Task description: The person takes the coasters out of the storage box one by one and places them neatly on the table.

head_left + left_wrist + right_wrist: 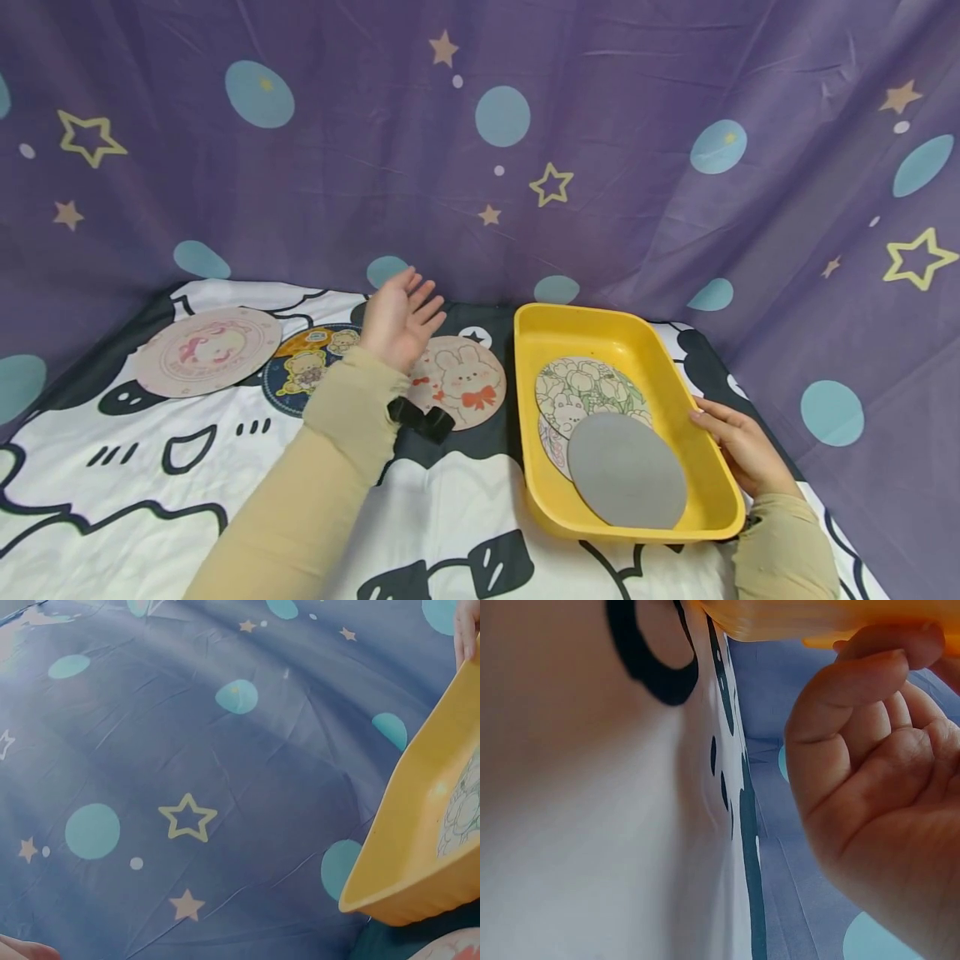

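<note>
My left hand (403,321) is raised over the bed-like patterned cloth, fingers straight and spread, palm turned up, holding nothing. Below and beside it lie a round bunny mat (468,383) and a dark blue round mat with bears (303,375), the latter partly hidden by the arm. With curled fingers, my right hand (750,450) grips the right rim of a yellow plastic tub (543,321); the right wrist view shows those fingers (862,682) at the tub's edge. Inside the tub, a plain grey disc (626,471) overlaps a round mat with green flower drawings (585,387) and another pink-lined one.
A pale pink round mat (210,352) lies at the far left, overlapping the blue one's edge. Black-and-white cartoon cloth (435,517) covers the surface. A purple curtain (360,167) with stars and dots hangs right behind, and along the right side.
</note>
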`<action>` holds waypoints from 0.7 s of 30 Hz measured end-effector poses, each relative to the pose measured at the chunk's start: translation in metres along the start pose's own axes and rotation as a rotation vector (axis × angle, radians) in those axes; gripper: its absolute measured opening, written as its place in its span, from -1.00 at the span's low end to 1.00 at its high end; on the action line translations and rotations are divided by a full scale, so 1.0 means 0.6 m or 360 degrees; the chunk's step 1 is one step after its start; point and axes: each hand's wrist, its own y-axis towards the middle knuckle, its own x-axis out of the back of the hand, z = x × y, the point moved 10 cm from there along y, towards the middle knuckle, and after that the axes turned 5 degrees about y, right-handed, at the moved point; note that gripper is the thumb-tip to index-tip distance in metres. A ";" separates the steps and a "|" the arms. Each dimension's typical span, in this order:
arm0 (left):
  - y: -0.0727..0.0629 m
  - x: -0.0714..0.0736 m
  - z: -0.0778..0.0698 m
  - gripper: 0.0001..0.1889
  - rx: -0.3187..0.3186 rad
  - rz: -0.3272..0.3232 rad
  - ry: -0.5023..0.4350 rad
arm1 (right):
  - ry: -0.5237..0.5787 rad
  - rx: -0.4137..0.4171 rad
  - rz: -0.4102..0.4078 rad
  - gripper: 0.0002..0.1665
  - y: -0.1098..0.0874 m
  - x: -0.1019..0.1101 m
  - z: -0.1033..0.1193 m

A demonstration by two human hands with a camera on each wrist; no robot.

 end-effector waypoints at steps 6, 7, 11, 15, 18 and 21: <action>0.000 -0.019 0.017 -0.49 0.0014 0.0013 -0.0043 | 0.0016 0.0044 0.0020 -0.69 -0.001 -0.003 0.005; 0.000 -0.022 0.020 -0.50 0.0017 0.0016 -0.0042 | 0.0020 0.0052 0.0023 -0.69 -0.001 -0.003 0.006; 0.001 -0.037 0.036 -0.56 0.0023 0.0026 -0.0030 | 0.0038 0.0066 0.0036 -0.68 -0.002 -0.004 0.006; 0.000 -0.047 0.049 -0.57 0.0021 0.0027 -0.0006 | 0.0053 0.0060 0.0044 -0.68 -0.001 -0.005 0.004; 0.001 -0.052 0.057 -0.58 0.0021 0.0027 -0.0009 | 0.0053 0.0060 0.0047 -0.68 -0.001 -0.006 0.003; 0.002 -0.055 0.063 -0.60 0.0012 0.0021 -0.0001 | 0.0052 0.0061 0.0046 -0.68 0.000 -0.007 0.003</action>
